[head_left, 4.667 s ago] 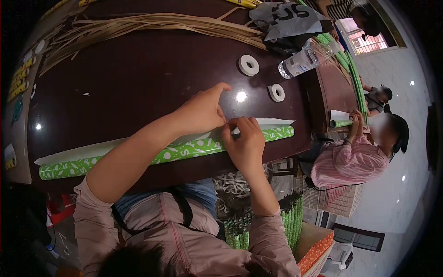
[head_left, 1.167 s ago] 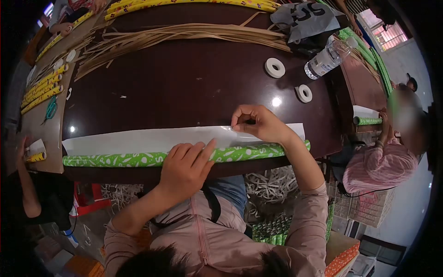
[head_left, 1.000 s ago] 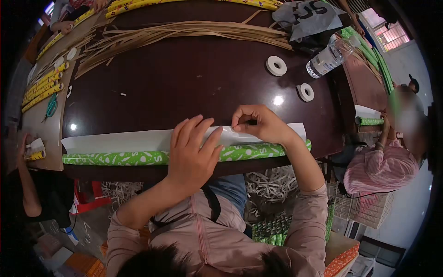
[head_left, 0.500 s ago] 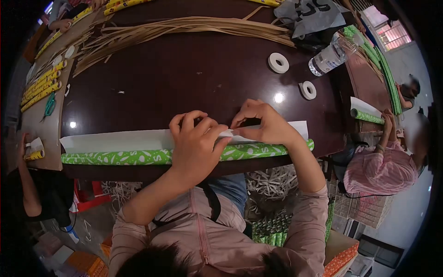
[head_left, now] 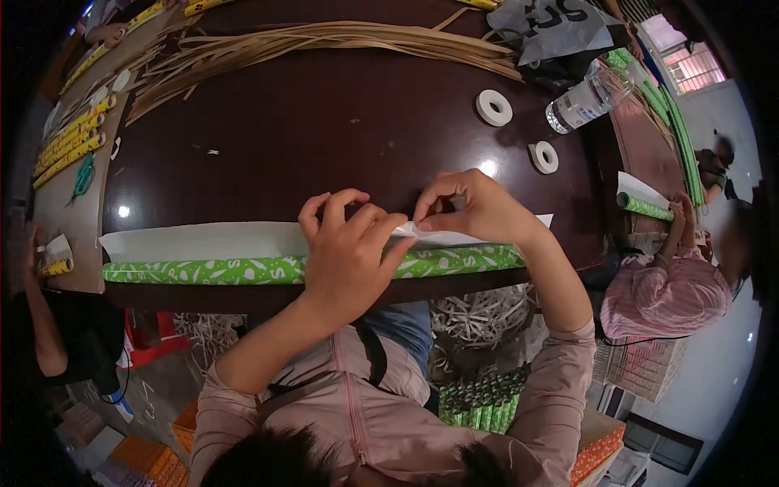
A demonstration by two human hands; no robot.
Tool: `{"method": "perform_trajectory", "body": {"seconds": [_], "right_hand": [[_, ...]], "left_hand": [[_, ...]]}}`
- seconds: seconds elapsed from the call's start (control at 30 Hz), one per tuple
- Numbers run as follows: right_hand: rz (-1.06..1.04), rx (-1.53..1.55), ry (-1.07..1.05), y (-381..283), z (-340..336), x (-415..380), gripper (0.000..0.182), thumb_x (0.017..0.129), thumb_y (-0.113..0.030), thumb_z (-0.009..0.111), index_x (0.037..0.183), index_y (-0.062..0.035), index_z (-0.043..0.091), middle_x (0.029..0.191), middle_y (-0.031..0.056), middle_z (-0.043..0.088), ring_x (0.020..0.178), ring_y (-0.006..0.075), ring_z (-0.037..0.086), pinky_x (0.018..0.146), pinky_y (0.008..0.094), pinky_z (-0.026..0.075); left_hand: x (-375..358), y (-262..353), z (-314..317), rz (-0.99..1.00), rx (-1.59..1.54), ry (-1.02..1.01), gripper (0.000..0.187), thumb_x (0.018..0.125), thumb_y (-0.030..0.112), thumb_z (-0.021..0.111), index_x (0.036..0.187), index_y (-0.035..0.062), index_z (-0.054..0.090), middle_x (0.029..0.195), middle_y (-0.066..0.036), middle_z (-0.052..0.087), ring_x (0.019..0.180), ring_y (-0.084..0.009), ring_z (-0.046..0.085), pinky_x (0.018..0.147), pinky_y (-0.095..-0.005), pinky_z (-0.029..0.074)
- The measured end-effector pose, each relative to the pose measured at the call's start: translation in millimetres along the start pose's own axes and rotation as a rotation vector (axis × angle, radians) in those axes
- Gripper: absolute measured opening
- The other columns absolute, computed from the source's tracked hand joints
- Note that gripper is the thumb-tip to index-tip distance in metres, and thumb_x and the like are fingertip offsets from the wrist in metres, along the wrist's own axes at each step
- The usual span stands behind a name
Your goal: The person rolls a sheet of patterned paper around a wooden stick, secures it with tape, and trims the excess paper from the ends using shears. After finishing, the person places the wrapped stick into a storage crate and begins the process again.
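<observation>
- My feed: L hand lifted off the green patterned roll since ~1 s ago; now up on its white paper flap, thumb + index at the small shiny bit, other fingers raised. Firm grip or just touching: can't tell.
- R hand beside it, approx same spot as ~1 s ago; thumb + index pinching shiny bit, material unclear.
- Meaning, my read: both hands now on one spot of the flap, so fine fingertip work, not rolling.
- Roll lies along near edge of table, 9 to 3 o'clock, flap on its 12 o'clock side.
- Outward, 1–2 o'clock: two white tape rolls, then clear bottle, fill level unclear; grey bag at 1, contents hidden.
- 12: brown strips. 10: yellow rolls, scissors.
- Below table, 5: green tubes, bunched, no holder visible.
- 4: pale wire basket, contents n/a from here.
</observation>
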State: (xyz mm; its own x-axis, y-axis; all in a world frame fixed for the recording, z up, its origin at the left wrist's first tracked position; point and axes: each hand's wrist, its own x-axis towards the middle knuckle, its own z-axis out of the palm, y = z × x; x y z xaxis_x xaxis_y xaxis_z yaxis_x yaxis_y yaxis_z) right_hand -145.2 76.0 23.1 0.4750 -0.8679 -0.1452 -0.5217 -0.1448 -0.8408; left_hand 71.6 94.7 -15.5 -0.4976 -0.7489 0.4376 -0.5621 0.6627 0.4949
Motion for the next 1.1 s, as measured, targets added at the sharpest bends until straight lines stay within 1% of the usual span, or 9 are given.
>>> {"method": "perform_trajectory", "body": {"seconds": [0.07, 0.27, 0.4, 0.5, 0.57, 0.6, 0.67, 0.77, 1.1], "right_hand": [[0.16, 0.334, -0.015, 8, 1, 1, 0.009, 0.082, -0.008, 0.074, 0.088, -0.0017, 0.073, 0.08, 0.0062, 0.07, 0.075, 0.0128, 0.061, 0.07, 0.0273, 0.048], [0.375, 0.389, -0.172, 9, -10, 10, 0.017, 0.08, -0.014, 0.076, 0.088, 0.0001, 0.073, 0.079, 0.004, 0.069, 0.075, 0.0111, 0.06, 0.071, 0.0246, 0.046], [0.406, 0.299, -0.207, 7, -10, 14, 0.018, 0.08, -0.017, 0.076, 0.089, -0.0019, 0.073, 0.079, 0.004, 0.069, 0.076, 0.0105, 0.06, 0.071, 0.0248, 0.045], [0.279, 0.104, -0.178, -1, -7, 7, 0.015, 0.079, -0.017, 0.076, 0.09, -0.0062, 0.075, 0.079, 0.0061, 0.07, 0.075, 0.0141, 0.061, 0.071, 0.027, 0.046], [-0.043, -0.162, -0.029, -9, -6, 1, 0.011, 0.077, -0.017, 0.075, 0.086, -0.0108, 0.076, 0.081, 0.0043, 0.071, 0.079, 0.0174, 0.062, 0.076, 0.0305, 0.045], [-0.041, -0.162, -0.033, -12, -5, -1, 0.011, 0.077, -0.017, 0.075, 0.086, -0.0108, 0.076, 0.081, 0.0043, 0.071, 0.079, 0.0174, 0.062, 0.076, 0.0305, 0.045], [-0.1, -0.393, 0.023, -16, -2, -4, 0.007, 0.076, -0.018, 0.075, 0.08, -0.0126, 0.075, 0.082, 0.0002, 0.071, 0.085, 0.0188, 0.061, 0.082, 0.0336, 0.041], [-0.117, -0.439, 0.019, -19, -1, -3, 0.006, 0.075, -0.019, 0.075, 0.078, -0.0133, 0.074, 0.081, -0.0036, 0.071, 0.088, 0.016, 0.06, 0.084, 0.0345, 0.038], [-0.102, -0.437, -0.005, -20, -1, 0, 0.008, 0.074, -0.018, 0.074, 0.078, -0.0113, 0.074, 0.082, -0.0026, 0.071, 0.087, 0.0168, 0.06, 0.082, 0.0346, 0.038]], "left_hand": [[-1, 0, 0, 0.0, 0.009, 0.012, 0.022, 0.08, 0.026, 0.075, 0.097, 0.0116, 0.073, 0.089, -0.002, 0.067, 0.11, -0.0243, 0.051, 0.101, -0.0473, 0.024], [-2, 1, 1, 0.001, 0.018, 0.051, 0.019, 0.082, 0.025, 0.074, 0.096, 0.0124, 0.073, 0.086, 0.001, 0.067, 0.113, -0.0241, 0.051, 0.102, -0.0491, 0.023], [-3, 0, 0, -0.009, 0.01, 0.034, 0.017, 0.082, 0.024, 0.074, 0.095, 0.0127, 0.072, 0.086, 0.001, 0.067, 0.115, -0.0246, 0.051, 0.103, -0.0502, 0.022], [-3, 1, 0, -0.013, -0.002, 0.044, 0.017, 0.081, 0.023, 0.074, 0.094, 0.0125, 0.072, 0.087, 0.001, 0.067, 0.115, -0.0249, 0.051, 0.103, -0.0502, 0.022], [-4, 0, 0, -0.014, 0.0, 0.041, 0.017, 0.081, 0.022, 0.074, 0.094, 0.0124, 0.072, 0.087, 0.0, 0.067, 0.115, -0.0251, 0.051, 0.103, -0.0502, 0.022], [-3, 0, 0, -0.008, 0.004, 0.038, 0.017, 0.081, 0.022, 0.074, 0.095, 0.0123, 0.072, 0.088, 0.0, 0.066, 0.115, -0.0252, 0.051, 0.103, -0.0502, 0.022], [-3, 0, 0, -0.013, 0.003, 0.033, 0.017, 0.08, 0.021, 0.074, 0.094, 0.0119, 0.072, 0.087, 0.0, 0.066, 0.115, -0.0252, 0.051, 0.103, -0.0502, 0.022], [-3, 0, 0, -0.013, 0.0, 0.031, 0.018, 0.079, 0.02, 0.075, 0.094, 0.0109, 0.072, 0.087, 0.0, 0.066, 0.115, -0.0252, 0.051, 0.103, -0.0503, 0.022], [-3, -1, -1, -0.013, -0.017, 0.018, 0.018, 0.079, 0.019, 0.075, 0.094, 0.0099, 0.072, 0.087, -0.001, 0.066, 0.115, -0.0249, 0.051, 0.104, -0.0509, 0.022]]}}
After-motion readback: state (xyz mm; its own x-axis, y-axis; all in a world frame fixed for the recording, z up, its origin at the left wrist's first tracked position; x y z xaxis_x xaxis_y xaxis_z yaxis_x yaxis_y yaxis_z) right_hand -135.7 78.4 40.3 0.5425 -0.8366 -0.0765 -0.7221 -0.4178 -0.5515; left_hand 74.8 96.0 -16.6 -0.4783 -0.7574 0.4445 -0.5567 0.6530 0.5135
